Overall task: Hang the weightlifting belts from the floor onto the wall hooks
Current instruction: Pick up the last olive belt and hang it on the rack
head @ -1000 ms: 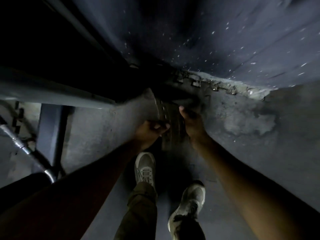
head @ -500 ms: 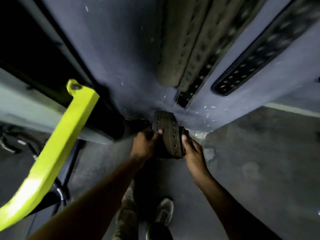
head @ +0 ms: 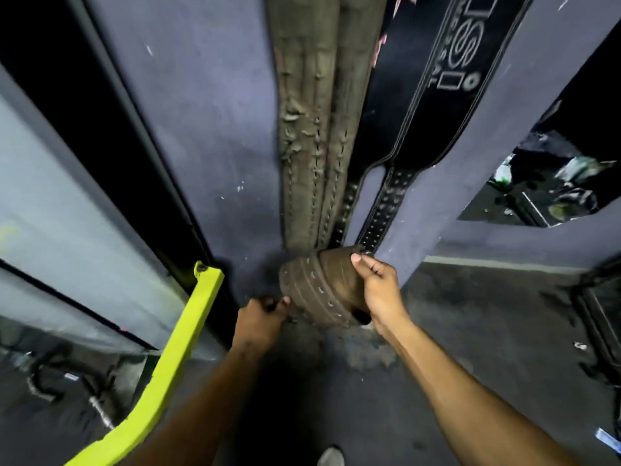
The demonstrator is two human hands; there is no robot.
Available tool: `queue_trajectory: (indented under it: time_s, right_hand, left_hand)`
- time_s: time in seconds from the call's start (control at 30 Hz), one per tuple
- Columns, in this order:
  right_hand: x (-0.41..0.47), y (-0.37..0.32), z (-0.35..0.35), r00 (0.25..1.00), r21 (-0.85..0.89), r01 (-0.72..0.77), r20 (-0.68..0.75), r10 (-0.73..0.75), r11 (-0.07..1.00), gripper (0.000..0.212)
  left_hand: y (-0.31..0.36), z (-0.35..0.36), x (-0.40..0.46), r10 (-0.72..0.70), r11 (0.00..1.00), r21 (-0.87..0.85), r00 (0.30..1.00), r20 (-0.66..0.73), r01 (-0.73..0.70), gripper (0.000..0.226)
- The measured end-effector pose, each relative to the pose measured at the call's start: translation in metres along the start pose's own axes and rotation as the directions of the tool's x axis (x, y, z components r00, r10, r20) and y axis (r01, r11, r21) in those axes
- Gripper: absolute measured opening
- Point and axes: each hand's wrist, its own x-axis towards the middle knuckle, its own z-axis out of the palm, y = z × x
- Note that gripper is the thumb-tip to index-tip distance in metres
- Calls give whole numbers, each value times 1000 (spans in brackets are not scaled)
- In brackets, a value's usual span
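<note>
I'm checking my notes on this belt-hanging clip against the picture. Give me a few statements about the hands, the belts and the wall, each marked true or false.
1. Both hands hold the rolled brown belt. True: the right hand grips its edge and the left hand its lower left end.
2. No belts hang on the wall yet. False: a worn tan belt and a black belt already hang there.
3. A bright yellow bar stands left of the hands. True.
4. The held belt has rows of holes. True.
5. The wall is white. False: it looks bluish grey.
</note>
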Motion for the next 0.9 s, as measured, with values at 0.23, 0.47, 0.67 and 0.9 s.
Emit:
queue_trajectory:
  time_s: [0.23, 0.47, 0.67, 0.9]
  right_hand:
    - [-40, -78, -4, 948, -189, 317, 77, -307, 930, 23]
    - [-59, -147, 3, 934, -145, 347, -35, -356, 927, 27]
    - [-57, -208, 1, 901, 100, 371, -280, -332, 923, 32]
    - [-63, -239, 19, 945, 128, 324, -90, -314, 938, 28]
  left_hand:
    - [58, -47, -26, 103, 768, -641, 984, 145, 14, 15]
    - [93, -68, -52, 359, 677, -723, 920, 157, -141, 13]
    - [73, -73, -56, 317, 806, -571, 929, 191, -157, 12]
    - [107, -65, -43, 125, 892, -450, 977, 174, -34, 29]
